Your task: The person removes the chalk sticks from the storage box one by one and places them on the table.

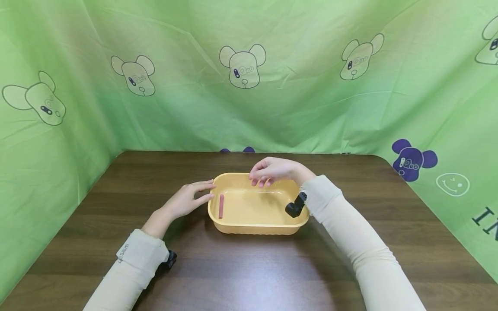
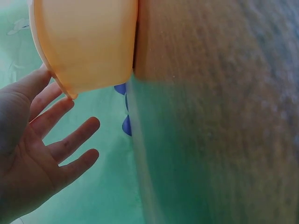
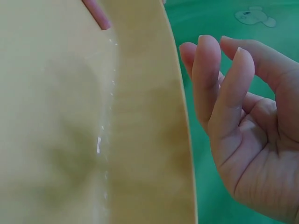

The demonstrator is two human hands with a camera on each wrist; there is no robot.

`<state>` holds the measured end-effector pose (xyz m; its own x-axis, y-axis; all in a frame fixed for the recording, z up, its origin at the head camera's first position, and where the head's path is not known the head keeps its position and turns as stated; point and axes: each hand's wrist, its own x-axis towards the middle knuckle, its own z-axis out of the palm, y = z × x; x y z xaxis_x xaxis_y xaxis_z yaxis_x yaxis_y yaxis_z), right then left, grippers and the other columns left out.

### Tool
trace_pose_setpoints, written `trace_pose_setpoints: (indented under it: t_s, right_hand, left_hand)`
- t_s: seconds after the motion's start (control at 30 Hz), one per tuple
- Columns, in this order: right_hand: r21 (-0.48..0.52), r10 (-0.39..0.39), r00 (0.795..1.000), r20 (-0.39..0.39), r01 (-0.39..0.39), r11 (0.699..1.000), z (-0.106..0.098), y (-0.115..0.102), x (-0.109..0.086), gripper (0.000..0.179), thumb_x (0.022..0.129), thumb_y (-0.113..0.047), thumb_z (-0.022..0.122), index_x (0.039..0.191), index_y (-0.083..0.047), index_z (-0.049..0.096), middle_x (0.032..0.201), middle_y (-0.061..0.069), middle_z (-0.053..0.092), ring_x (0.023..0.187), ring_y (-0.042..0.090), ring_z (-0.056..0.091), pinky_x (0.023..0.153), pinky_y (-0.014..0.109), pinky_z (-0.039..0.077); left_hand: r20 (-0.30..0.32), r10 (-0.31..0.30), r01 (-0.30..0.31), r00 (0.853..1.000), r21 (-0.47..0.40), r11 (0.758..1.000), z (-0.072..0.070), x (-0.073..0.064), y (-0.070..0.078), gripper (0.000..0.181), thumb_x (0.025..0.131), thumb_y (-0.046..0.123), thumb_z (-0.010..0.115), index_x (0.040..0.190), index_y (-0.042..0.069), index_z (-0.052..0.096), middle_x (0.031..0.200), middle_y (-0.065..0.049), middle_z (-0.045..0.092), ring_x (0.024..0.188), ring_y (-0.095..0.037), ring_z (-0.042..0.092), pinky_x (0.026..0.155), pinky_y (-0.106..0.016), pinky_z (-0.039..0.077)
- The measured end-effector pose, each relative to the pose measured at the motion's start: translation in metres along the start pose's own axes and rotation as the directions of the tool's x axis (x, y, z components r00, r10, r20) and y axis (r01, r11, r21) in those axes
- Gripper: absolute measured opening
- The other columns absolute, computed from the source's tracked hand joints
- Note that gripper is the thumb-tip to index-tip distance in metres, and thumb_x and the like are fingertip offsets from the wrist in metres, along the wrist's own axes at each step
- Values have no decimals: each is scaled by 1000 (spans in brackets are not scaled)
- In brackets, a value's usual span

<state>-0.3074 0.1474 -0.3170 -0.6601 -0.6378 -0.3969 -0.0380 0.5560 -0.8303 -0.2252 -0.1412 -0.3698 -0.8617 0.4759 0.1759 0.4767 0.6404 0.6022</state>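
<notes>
A yellow plastic basin (image 1: pixel 253 230) with rounded corners stands on the table. Inside, near its left end, lies a slim pink stick (image 1: pixel 221 206); part of it also shows at the top of the right wrist view (image 3: pixel 96 14). My left hand (image 1: pixel 186 199) is at the basin's left end, its fingers spread. In the left wrist view, thumb and fingertips of the left hand (image 2: pixel 35 140) meet the rim. Over the far rim hovers my right hand (image 1: pixel 274 169), fingers loosely bent. Nothing shows between the fingers of the right hand (image 3: pixel 247 121) in its wrist view.
The dark wooden table (image 1: pixel 241 272) extends around the basin on every side. A green curtain (image 1: pixel 295 99) with bear-head prints hangs behind the table and along both sides. A small black camera (image 1: pixel 296 206) on the right wrist overlaps the basin's right end in the head view.
</notes>
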Motion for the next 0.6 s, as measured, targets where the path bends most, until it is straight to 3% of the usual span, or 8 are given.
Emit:
trace_pose_setpoints:
  t_s: [0.6]
  right_hand:
    - [-42, 40, 991, 128, -35, 999, 35, -2, 48, 25, 92, -14, 55, 111, 2, 60, 83, -2, 69, 65, 5, 61, 58, 16, 48]
  left_hand:
    - [-10, 9, -9, 1000, 10, 1000, 1, 1, -2, 40, 91, 24, 60, 127, 6, 58, 140, -12, 49, 130, -31, 46, 108, -48, 37]
